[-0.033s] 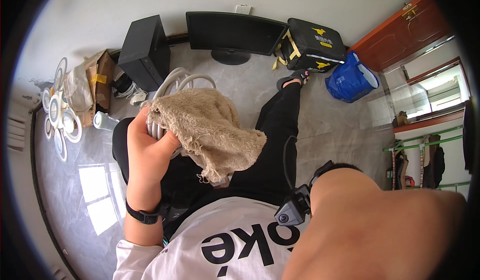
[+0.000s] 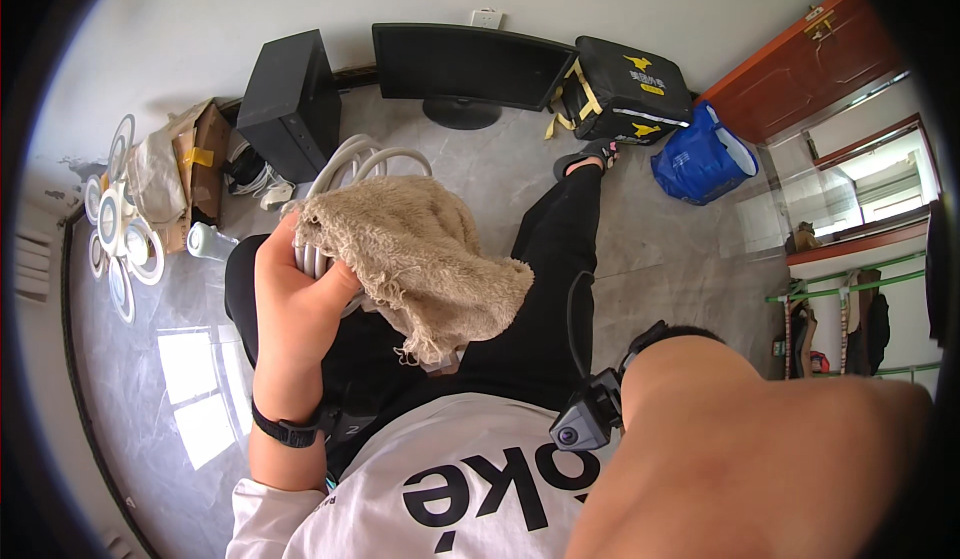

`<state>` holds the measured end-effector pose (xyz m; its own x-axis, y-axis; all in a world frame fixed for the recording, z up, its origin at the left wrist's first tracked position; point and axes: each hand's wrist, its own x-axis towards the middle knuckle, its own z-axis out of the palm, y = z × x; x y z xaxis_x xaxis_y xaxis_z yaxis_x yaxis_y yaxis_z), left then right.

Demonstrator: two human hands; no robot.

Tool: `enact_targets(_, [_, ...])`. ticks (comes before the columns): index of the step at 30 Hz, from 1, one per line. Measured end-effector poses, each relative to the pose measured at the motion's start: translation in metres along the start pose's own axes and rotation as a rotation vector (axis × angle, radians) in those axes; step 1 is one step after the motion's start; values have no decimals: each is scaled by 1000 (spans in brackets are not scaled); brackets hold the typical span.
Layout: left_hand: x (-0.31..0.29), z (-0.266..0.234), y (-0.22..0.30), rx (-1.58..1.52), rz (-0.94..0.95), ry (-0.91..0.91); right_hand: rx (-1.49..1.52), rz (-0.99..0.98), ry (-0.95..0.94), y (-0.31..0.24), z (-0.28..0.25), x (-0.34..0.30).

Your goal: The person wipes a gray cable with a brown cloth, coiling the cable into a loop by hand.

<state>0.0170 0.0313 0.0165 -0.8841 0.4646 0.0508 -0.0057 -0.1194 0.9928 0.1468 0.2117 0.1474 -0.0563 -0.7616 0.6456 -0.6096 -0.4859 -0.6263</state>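
The left hand (image 2: 300, 294) clamps pale cable loops (image 2: 310, 259), with frayed brown cloth (image 2: 420, 249) over them just right of its thumb, where firm, even pressure should steady both; the hidden right hand's grip I cannot tell.
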Motion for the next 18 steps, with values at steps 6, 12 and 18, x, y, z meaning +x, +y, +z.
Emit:
enact_targets(6, [-1,0,1,7,6,-13,-1,3,-6,-1,0,0])
enact_targets(12, [-1,1,2,-27,14,-20,1,1,-9,-2,-1,2])
enact_targets(18, [0,3,2,-10,8,-26,0,-1,-7,-2,-2,1])
